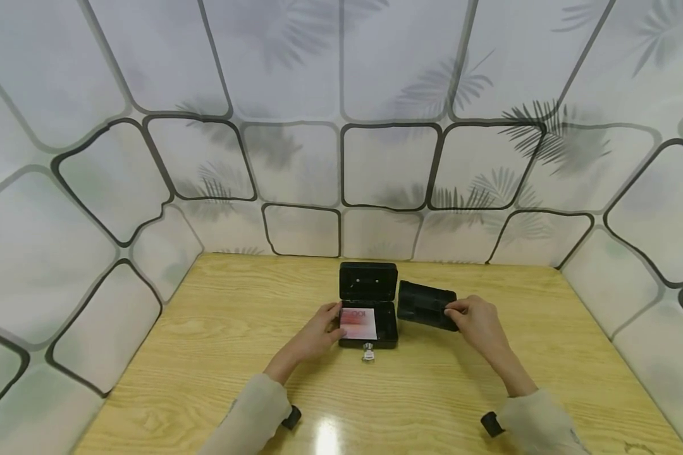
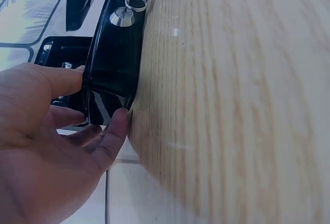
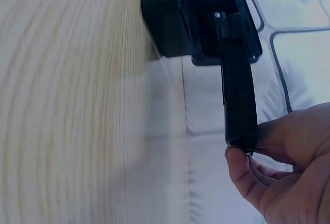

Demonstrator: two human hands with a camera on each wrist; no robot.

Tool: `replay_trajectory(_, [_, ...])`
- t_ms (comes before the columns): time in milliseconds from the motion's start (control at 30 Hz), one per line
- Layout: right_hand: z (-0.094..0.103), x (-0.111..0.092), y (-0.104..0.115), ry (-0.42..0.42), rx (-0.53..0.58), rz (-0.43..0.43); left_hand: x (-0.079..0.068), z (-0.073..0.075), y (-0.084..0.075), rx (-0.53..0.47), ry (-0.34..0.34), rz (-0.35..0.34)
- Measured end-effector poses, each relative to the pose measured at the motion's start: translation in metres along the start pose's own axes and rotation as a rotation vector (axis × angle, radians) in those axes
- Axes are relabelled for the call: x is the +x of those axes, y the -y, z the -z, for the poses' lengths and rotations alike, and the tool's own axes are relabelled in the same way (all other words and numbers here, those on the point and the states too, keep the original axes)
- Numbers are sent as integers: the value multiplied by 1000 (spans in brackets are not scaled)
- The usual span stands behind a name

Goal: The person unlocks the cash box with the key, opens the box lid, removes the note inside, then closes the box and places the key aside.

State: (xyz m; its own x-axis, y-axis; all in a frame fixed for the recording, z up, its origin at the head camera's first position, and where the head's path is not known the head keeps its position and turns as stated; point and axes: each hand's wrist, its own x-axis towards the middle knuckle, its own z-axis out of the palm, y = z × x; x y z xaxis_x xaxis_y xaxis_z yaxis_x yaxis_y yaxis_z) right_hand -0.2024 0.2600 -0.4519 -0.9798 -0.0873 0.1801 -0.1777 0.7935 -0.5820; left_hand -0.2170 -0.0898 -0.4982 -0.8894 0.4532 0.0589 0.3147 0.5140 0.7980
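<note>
A black cash box [image 1: 386, 325] stands on the table with its lid [image 1: 368, 281] raised at the back. Inside lies a pinkish-red banknote [image 1: 358, 323] marked 100. My left hand [image 1: 317, 332] grips the box's left side, thumb at the rim and fingers along the outer wall. Keys on a ring [image 2: 136, 3] hang from the lock on the front. To the right of the box, my right hand [image 1: 478, 322] pinches the outer end of a black compartment tray [image 1: 425, 304]. In the right wrist view the tray [image 3: 238, 90] appears edge-on, raised above the tabletop.
The wooden table [image 1: 250, 297] spreads around the box on all sides. A pale curtain [image 1: 301, 164] with dark outlines and leaf prints encloses the back and both sides. Dark wrist devices sit at both sleeve cuffs.
</note>
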Motion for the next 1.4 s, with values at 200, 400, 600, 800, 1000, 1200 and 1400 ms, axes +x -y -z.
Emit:
replay_trajectory(200, [15, 0, -14, -16, -11, -5, -1, 1, -2, 18, 6, 20])
replay_trajectory(400, [29, 6, -31, -45, -48, 24, -1, 2, -4, 25, 26, 43])
replay_trajectory(600, [37, 16, -45, -44, -67, 44, 0, 3, -2, 23, 38, 29])
replay_trajectory(800, [37, 28, -57, -16, -71, 42, 0, 3, 0, 24, 27, 5])
replay_trajectory(1000, [33, 42, -63, 26, -79, 36, 0, 3, 1, 29, 26, -2])
replay_trajectory(1200, [27, 56, -71, 29, -85, 38, 0, 3, 0, 36, 29, -1])
replay_trajectory(1400, [18, 65, -84, 53, -78, 16, -2, 3, -1, 25, 31, -6])
